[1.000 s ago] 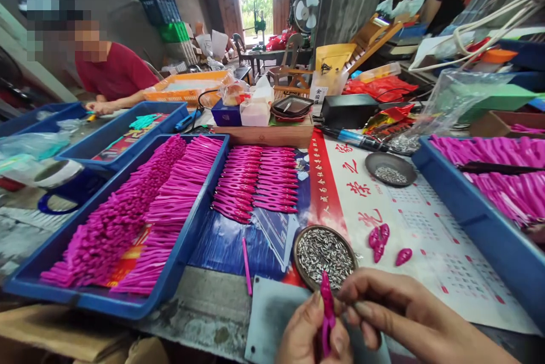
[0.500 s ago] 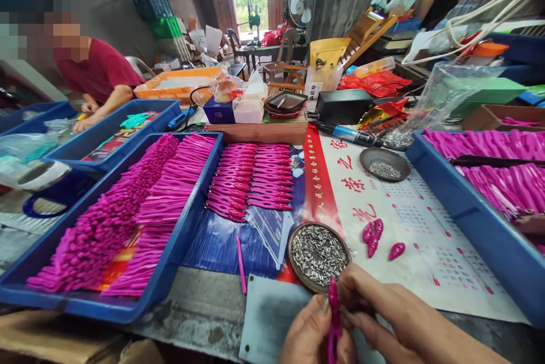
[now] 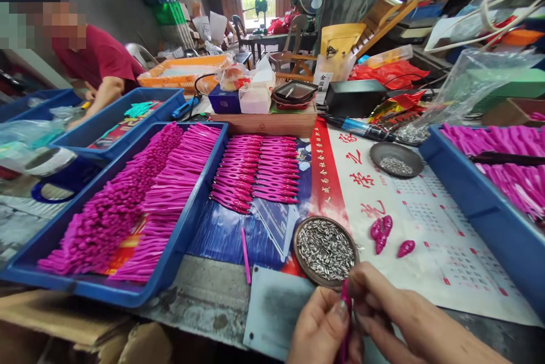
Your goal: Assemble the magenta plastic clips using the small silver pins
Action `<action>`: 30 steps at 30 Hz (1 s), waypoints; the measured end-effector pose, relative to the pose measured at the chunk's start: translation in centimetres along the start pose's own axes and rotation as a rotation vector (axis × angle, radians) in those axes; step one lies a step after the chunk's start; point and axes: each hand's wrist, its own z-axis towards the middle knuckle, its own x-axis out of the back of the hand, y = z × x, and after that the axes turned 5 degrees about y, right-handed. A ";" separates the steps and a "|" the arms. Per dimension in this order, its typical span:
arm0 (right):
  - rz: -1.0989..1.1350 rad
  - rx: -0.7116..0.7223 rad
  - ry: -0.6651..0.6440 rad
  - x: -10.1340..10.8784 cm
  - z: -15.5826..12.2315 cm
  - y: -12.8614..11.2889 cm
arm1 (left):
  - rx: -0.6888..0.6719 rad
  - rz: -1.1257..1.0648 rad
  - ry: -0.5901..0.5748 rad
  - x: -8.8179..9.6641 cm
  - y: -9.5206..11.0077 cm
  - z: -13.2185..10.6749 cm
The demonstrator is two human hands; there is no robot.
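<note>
My left hand (image 3: 320, 330) pinches a slim magenta plastic piece (image 3: 346, 296) upright at the bottom edge. My right hand (image 3: 409, 324) is closed against the same piece from the right, fingertips pressed at its top. Whether a small metal pin is between those fingers I cannot make out. Just beyond both hands sits a round dish of small silver pins (image 3: 325, 249). A few loose magenta pieces (image 3: 381, 232) lie on the printed calendar sheet (image 3: 426, 222) to the right of the dish. Rows of finished magenta pieces (image 3: 255, 174) lie past the dish.
A long blue tray (image 3: 179, 250) full of magenta parts sits at left, another blue tray (image 3: 481, 210) at right. A second pin dish (image 3: 395, 164) lies farther back. A single magenta stick (image 3: 246, 255) lies near the table edge. A person in a red shirt (image 3: 100, 60) works at far left.
My hands with the magenta piece have drifted slightly right and lower in view; the piece now shows less above my fingers. The view has shifted a little.
</note>
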 end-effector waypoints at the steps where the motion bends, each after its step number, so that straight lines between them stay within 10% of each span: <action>1: 0.031 -0.025 -0.025 0.0 0.1 -0.1 | -0.007 0.023 0.002 0.0 0.1 -0.1; 10: 0.592 -0.233 -0.210 1.1 1.2 -1.0 | -0.017 -0.050 -0.039 -0.1 -0.6 -0.1; 25: 0.817 -0.257 -0.235 0.6 1.8 -0.9 | -0.050 -0.121 -0.283 -0.1 -0.1 0.1; 30: 0.785 -0.206 -0.166 -0.7 2.0 -0.1 | -0.038 -0.189 -0.150 -0.5 -0.4 0.3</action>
